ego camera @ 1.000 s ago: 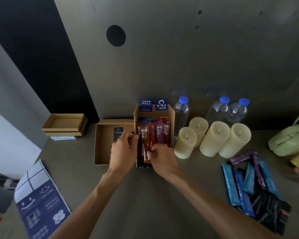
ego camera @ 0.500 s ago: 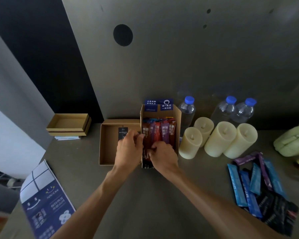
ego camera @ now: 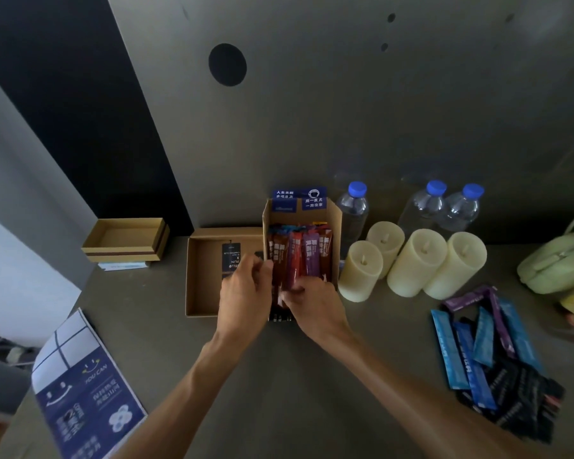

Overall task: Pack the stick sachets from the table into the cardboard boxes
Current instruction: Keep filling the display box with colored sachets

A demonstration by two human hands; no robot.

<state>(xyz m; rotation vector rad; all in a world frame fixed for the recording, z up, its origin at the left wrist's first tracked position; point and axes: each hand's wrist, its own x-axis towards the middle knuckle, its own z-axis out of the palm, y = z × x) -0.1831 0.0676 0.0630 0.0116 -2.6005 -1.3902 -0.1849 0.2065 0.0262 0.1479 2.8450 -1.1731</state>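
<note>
Ideally, right hand (ego camera: 315,304), grip pinching red sachets (ego camera: 287,263), seats them flat while left hand (ego camera: 246,289), fingers loosely curled, steadies cardboard box (ego camera: 334,226).

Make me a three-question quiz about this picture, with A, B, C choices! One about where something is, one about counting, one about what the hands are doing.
1. Where is the loose pile of blue, purple and black stick sachets?
A. on the grey table, right of the candles
B. inside the flat box
C. on the booklet

2. How many cream pillar candles stand there?
A. two
B. four
C. six

3. What are the left hand and right hand doing?
A. resting flat on the table
B. opening a bottle
C. handling red and purple sachets in the tall open cardboard box

Answers: 1 A, the pile lies on bare tabletop; 2 B, four candles show; 3 C, both hands' fingers meet the sachets at the box.
</note>
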